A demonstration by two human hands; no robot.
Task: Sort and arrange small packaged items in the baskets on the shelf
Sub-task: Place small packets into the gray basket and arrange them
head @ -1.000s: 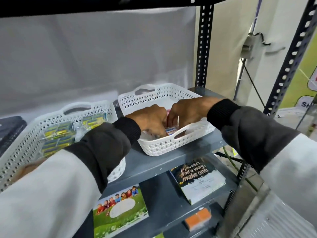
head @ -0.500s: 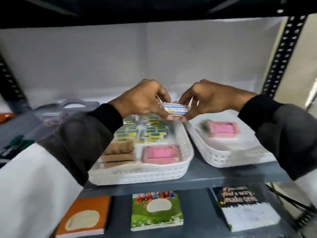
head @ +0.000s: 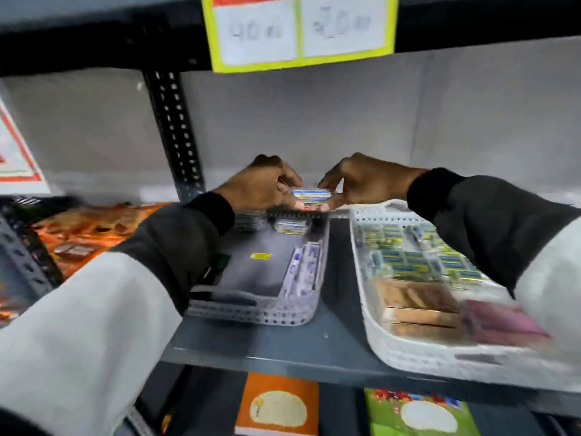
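Observation:
A small clear packet (head: 311, 197) with a blue and white label is pinched between my left hand (head: 261, 187) and my right hand (head: 361, 180), each gripping one end. It hangs above the far end of a grey perforated basket (head: 257, 313). That basket holds a similar packet (head: 292, 226) at its back, purple-printed packs (head: 306, 262) along its right wall and a yellow sticker (head: 261, 256) on its floor. To the right stands a white basket (head: 408, 350) with several blue-yellow packets (head: 408, 256), brown boxes (head: 415, 303) and a pink box (head: 500, 319).
The baskets stand on a grey metal shelf (head: 330, 338). A black perforated upright (head: 176, 136) rises behind my left hand. Orange-printed packs (head: 85, 231) lie at the left. A yellow-framed price sign (head: 298, 29) hangs above. Notebooks (head: 276, 407) lie on the lower shelf.
The view has swung left. Both hands carried the small packet leftward, from over the white basket of blue-yellow packets to over the grey basket. The grip on it is unchanged.

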